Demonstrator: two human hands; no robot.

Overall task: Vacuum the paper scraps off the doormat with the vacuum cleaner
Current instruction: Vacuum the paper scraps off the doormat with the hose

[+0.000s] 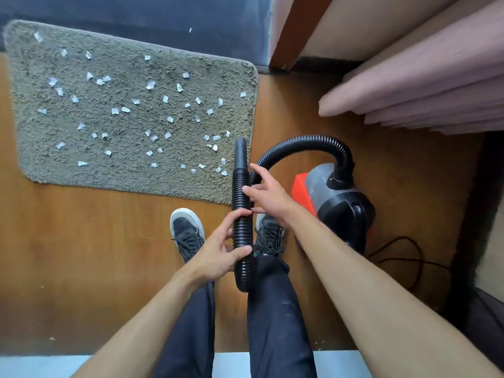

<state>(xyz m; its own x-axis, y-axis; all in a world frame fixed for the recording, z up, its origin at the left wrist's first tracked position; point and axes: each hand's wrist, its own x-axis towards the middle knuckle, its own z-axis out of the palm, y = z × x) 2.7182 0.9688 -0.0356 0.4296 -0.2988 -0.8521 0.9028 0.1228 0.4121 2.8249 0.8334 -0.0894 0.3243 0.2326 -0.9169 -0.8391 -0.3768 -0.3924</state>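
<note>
Your bare forearms (354, 282) reach out over dark trousers (272, 323) and black lace-up shoes (187, 236) planted on the brown wood-look floor (81, 241). Between them, your left hand (218, 252) wraps thumb and fingers round the low part of the black ribbed plastic hose (240, 203). Your right hand (268, 197) sits higher up it, fingers loosely spread, their tips touching the ribs rather than closing on them.

The stretch you hold runs straight away from you. Its smooth black nozzle (240, 151) points forward, with the tip over the near right corner of the grey-green shaggy rectangular doormat (117, 173). Behind your right hand the rest of the hose arcs back to the grey, black and orange-red canister vacuum cleaner (335, 197), which stands on the floor to the right of the mat.

The coming move turns on this: nearly all the small white paper scraps (150, 84) lie left of the nozzle and farther ahead, scattered across the whole mat, with only a few just beside the tip. Whether the tip touches the pile cannot be told. You will likely need to dip the nozzle and sweep it leftward. Your left hand is on the mat side, and your right is nearer the nozzle to steer it.
</note>
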